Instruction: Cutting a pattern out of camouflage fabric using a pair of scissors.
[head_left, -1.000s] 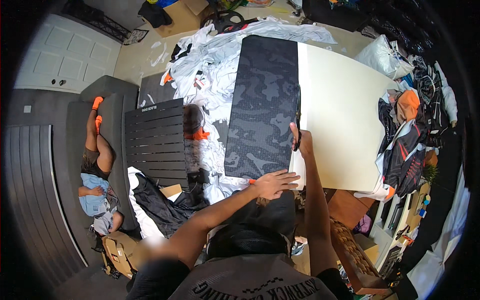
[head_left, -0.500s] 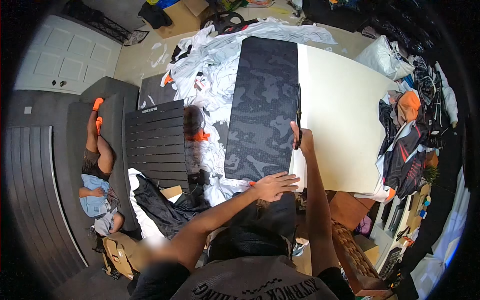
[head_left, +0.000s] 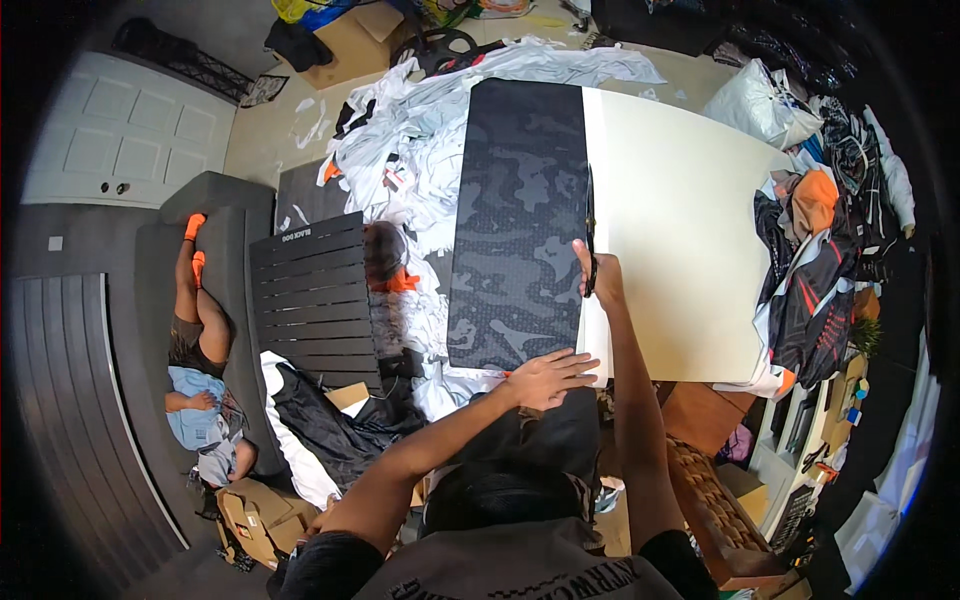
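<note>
A dark grey camouflage-patterned fabric [head_left: 515, 225] lies flat on the cream tabletop [head_left: 685, 240], with a white margin along its right edge. My right hand [head_left: 605, 283] is closed round the handles of black scissors [head_left: 590, 222]. Their blades point away from me, along the line where the dark pattern meets the white margin. Whether the blades are parted is too fine to tell. At the near edge of the fabric my left hand [head_left: 550, 380] rests palm down, fingers stretched out, over its near right corner.
Heaped white cloth scraps [head_left: 420, 180] cover the floor left of the table. Patterned garments [head_left: 808, 250] are piled at the table's right end, below a white sack [head_left: 765, 108]. A slatted black table [head_left: 315, 295] stands left, beside a grey sofa [head_left: 235, 320] where a person lies.
The whole view has shifted slightly, moving the fabric a little left in the picture. Both hands keep nearly the same places on the fabric, and the scissors stay in my right hand.
</note>
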